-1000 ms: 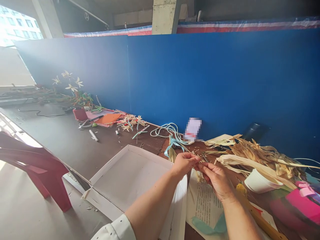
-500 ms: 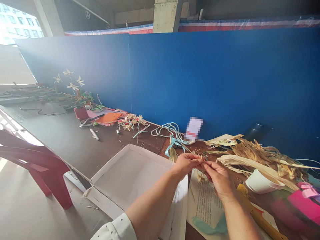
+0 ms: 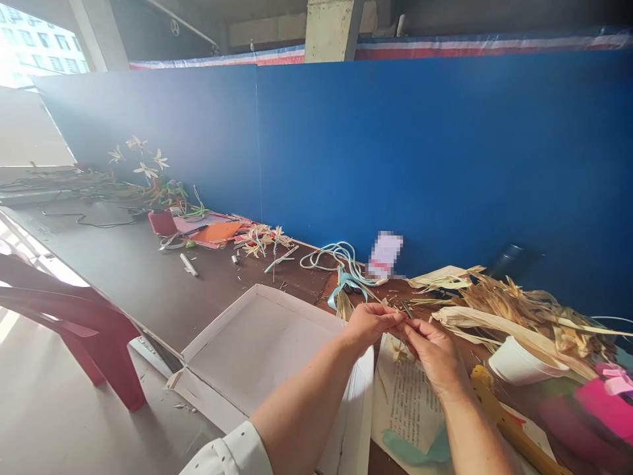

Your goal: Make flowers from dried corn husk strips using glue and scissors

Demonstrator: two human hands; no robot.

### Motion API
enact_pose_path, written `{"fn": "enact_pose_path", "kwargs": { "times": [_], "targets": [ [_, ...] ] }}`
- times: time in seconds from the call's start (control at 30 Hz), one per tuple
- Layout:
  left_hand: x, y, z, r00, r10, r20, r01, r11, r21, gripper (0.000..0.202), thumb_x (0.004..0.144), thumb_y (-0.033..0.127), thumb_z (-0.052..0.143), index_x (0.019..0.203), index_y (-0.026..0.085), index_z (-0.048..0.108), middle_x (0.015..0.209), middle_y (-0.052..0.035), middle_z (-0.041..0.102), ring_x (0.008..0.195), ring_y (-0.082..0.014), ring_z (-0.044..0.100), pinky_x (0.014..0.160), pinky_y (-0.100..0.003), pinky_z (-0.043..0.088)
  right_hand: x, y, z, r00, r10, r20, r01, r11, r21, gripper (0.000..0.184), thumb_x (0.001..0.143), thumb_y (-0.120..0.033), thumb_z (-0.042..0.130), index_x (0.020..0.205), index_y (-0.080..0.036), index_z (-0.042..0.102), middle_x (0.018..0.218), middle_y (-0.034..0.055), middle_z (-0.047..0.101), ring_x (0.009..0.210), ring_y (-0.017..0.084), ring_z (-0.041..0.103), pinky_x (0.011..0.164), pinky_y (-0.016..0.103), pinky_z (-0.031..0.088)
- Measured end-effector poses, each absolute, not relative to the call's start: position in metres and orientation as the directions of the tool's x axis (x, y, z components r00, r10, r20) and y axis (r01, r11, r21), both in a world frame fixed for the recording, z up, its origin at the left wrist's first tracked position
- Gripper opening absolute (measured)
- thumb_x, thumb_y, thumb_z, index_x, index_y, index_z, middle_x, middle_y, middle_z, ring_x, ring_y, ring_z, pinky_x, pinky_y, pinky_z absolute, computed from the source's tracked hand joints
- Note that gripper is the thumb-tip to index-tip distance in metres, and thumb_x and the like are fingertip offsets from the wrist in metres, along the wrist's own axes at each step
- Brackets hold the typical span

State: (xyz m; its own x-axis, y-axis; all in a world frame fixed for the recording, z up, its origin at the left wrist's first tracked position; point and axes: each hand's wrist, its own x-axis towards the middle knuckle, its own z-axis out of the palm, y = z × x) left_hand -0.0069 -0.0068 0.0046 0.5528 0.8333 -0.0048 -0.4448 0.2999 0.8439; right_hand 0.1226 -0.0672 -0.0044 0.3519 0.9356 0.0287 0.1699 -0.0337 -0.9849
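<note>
My left hand [image 3: 372,323] and my right hand [image 3: 429,346] meet fingertip to fingertip above the table, both closed in a pinch. What they pinch is small and mostly hidden by the fingers. Pale shreds like corn husk [image 3: 399,351] show just below them, over a printed sheet [image 3: 411,406]. Behind my left hand lie a light blue ribbon bow [image 3: 345,282] and a coil of pale green cord [image 3: 341,252]. To the right of my right hand is a heap of dried corn husks [image 3: 524,307].
A shallow white cardboard box [image 3: 257,343] lies under my left forearm. A white cup [image 3: 524,361] lies tilted at right beside a pink object [image 3: 606,409]. Husk flowers [image 3: 264,241] and orange paper [image 3: 217,232] lie further left. A red chair [image 3: 93,330] stands at the table's left edge.
The whole view has shifted very slightly. Both hands keep the same pinched pose, with no other clear change.
</note>
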Motion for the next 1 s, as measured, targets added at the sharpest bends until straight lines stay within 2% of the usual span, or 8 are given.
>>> {"fn": "enact_pose_path", "kwargs": {
  "times": [0.23,0.43,0.7,1.0],
  "targets": [
    [-0.010,-0.006,0.008,0.549,0.835,-0.028,-0.395,0.288,0.872,0.049,0.047,0.050,0.082,0.068,0.009,0.064,0.061,-0.0033,0.059,0.058,-0.0113,0.055,0.064,-0.027,0.042,0.120,-0.073,0.006,0.243,0.968,-0.065,0.062,-0.083,-0.995,0.040,0.070,-0.057,0.067,0.088,-0.022,0.072,0.052,-0.0021,0.047,0.047,0.011,0.033,0.043,0.027,0.018],
    [-0.012,-0.004,0.007,0.578,0.816,-0.027,-0.406,0.316,0.857,0.050,0.044,0.049,0.083,0.066,0.009,0.062,0.059,-0.0031,0.058,0.055,-0.0105,0.053,0.065,-0.029,0.043,0.119,-0.076,0.011,0.207,0.972,-0.109,0.009,-0.114,-0.993,0.034,0.068,-0.054,0.070,0.081,-0.022,0.072,0.050,-0.0025,0.044,0.047,0.011,0.030,0.044,0.027,0.015],
    [-0.009,-0.002,0.003,0.534,0.843,-0.062,-0.353,0.289,0.890,0.042,0.052,0.045,0.080,0.068,0.011,0.061,0.057,-0.0026,0.057,0.052,-0.0103,0.051,0.060,-0.028,0.040,0.117,-0.074,0.007,0.238,0.965,-0.114,0.032,-0.125,-0.992,0.039,0.058,-0.039,0.080,0.091,-0.020,0.074,0.064,-0.0002,0.061,0.047,0.006,0.031,0.044,0.022,0.018],
    [-0.010,-0.003,0.004,0.508,0.858,-0.074,-0.334,0.276,0.902,0.042,0.053,0.044,0.080,0.068,0.010,0.061,0.059,-0.0017,0.057,0.052,-0.0090,0.051,0.057,-0.026,0.040,0.117,-0.072,0.005,0.231,0.969,-0.092,0.058,-0.108,-0.992,0.037,0.060,-0.039,0.079,0.090,-0.018,0.074,0.075,0.0049,0.069,0.047,0.007,0.032,0.044,0.023,0.019]
  ]
}}
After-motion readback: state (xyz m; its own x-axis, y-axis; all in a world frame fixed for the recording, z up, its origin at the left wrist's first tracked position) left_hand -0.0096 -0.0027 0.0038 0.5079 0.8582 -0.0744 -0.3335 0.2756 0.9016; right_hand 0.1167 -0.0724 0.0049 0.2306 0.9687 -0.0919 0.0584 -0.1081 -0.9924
